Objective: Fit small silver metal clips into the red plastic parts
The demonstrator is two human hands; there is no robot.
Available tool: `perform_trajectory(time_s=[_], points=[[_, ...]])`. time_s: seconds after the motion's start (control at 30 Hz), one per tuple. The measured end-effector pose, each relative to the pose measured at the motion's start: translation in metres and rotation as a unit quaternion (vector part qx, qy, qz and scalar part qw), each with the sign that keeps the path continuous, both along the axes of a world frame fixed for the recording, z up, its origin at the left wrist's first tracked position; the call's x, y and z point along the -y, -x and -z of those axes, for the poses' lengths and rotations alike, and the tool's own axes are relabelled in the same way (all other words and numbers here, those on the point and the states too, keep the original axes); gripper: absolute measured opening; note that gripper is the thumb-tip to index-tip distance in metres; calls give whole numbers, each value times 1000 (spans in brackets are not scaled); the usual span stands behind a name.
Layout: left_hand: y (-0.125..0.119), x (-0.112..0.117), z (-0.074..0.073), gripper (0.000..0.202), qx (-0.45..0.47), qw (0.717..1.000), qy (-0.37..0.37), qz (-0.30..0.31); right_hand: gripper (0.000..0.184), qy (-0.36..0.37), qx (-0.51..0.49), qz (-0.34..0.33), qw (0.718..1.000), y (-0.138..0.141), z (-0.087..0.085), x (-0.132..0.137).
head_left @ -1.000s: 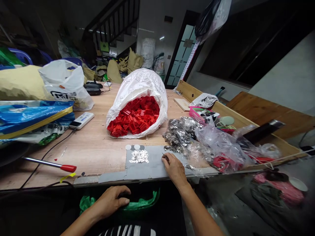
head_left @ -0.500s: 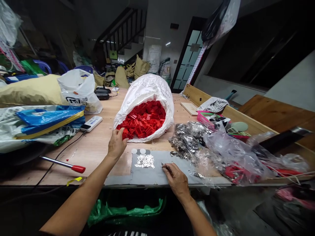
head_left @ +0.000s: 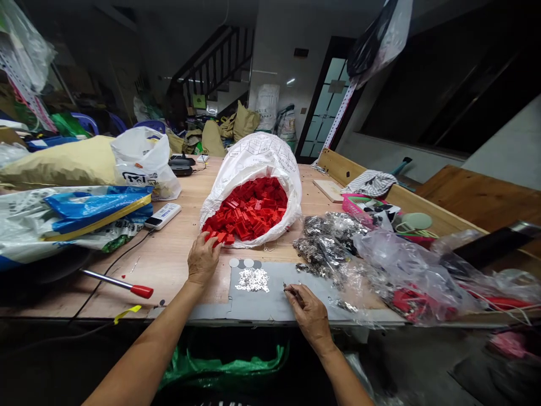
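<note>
We are looking down a long plywood bench (head_left: 169, 265) in a cluttered workroom, with a staircase and stacked sacks far beyond it. A white woven sack (head_left: 249, 155) lies on its side in the middle of the bench, its mouth facing us and full of small red plastic pieces (head_left: 245, 214). To the right, a heap of silver metal pieces (head_left: 325, 237) spills beside a crumpled clear plastic bag (head_left: 401, 270). Nearest us lies a grey mat (head_left: 270, 307) carrying a small pile of silver metal bits (head_left: 252, 280).

Our left hand (head_left: 203, 260) sits at the sack's lip, fingers curled against the red pieces; we cannot tell whether it has hold of any. Our right hand (head_left: 308, 316) rests on the mat, fingers closed in a pinch on a thin pointed tool (head_left: 288, 287), whose exact kind is too small to tell.

The sack's loose mouth is the main risk: a careless tug could send red pieces sliding onto the bench. A sleeve or knuckle brushing the mat could also scatter the silver bits, which look tiny, flat and easily lost over the bench edge.
</note>
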State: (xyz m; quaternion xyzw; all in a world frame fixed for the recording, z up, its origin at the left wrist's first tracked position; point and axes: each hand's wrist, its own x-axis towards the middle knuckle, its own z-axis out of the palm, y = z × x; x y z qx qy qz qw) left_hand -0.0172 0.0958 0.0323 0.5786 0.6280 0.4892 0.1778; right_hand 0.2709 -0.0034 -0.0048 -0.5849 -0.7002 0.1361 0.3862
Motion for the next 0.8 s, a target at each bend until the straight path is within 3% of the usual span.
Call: perform_trajectory(time_s=[0.17,0.3,0.4,0.63,0.8], points=[[4,23,4,21,215,975,58,-6,23,6,-45,2,999,-1,0,1],[2,47,10,13,407,904,134,14,24,24,-60,16,998,-1,0,-1],[2,68,10,3,502,846,177,39,24,20,-58,21,998,-1,-2,-2],[2,106,-5,29,612,752,216,116,26,-27,-39,38,998,7,-25,-3],[-2,114,-12,35,599,757,220,140,24,-6,-59,3,998,27,-44,0]])
